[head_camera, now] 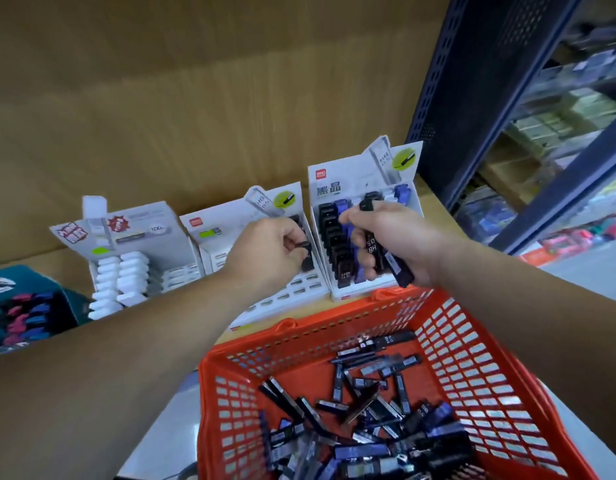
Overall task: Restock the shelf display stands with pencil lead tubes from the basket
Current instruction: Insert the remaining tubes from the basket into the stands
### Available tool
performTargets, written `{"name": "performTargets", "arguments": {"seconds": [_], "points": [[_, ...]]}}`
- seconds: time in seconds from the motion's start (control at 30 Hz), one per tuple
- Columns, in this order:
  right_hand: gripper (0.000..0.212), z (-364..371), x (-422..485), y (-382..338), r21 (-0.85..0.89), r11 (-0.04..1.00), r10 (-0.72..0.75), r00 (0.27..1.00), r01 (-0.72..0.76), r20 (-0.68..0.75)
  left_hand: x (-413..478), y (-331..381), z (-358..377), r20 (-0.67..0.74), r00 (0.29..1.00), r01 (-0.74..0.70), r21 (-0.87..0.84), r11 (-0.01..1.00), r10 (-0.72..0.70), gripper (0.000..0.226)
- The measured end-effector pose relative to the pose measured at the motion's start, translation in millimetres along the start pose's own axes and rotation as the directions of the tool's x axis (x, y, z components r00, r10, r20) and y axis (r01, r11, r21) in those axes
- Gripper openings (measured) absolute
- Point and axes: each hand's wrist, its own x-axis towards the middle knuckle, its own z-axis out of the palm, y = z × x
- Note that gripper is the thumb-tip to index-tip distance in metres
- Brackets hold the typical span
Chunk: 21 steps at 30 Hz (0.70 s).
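An orange plastic basket (465,344) at the bottom holds several loose black and blue pencil lead tubes (365,431). Three white display stands sit on the wooden shelf. My left hand (265,251) pinches a black tube (307,258) over the mostly bare middle stand (289,296). My right hand (389,244) grips a bundle of black and blue tubes (386,251) in front of the right stand (337,188), whose slots hold several black and blue tubes. The left stand (140,233) holds white tubes.
A teal box (26,306) with pink and blue items sits at the far left of the shelf. A dark blue perforated shelf upright (472,98) rises at the right, with blurred aisle shelves behind it. The brown wooden back panel (195,98) stands behind the stands.
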Motion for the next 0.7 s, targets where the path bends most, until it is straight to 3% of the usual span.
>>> {"name": "performTargets", "arguments": {"seconds": [0.33,0.57,0.7], "points": [[0.018,-15,14,10,0.074,0.997,0.0,1.0,-0.002,0.023,6,-5,6,0.034,0.999,0.007,0.057,0.998,-0.009,0.011],[0.021,-14,14,-1,0.125,0.992,-0.042,0.997,0.033,0.065,4,-12,13,0.06,0.98,-0.2,0.284,0.938,0.191,0.007],[0.028,-16,11,-4,0.229,0.972,-0.055,0.998,0.049,0.017,8,-3,13,0.02,0.978,-0.199,0.366,0.909,0.206,0.02]]}}
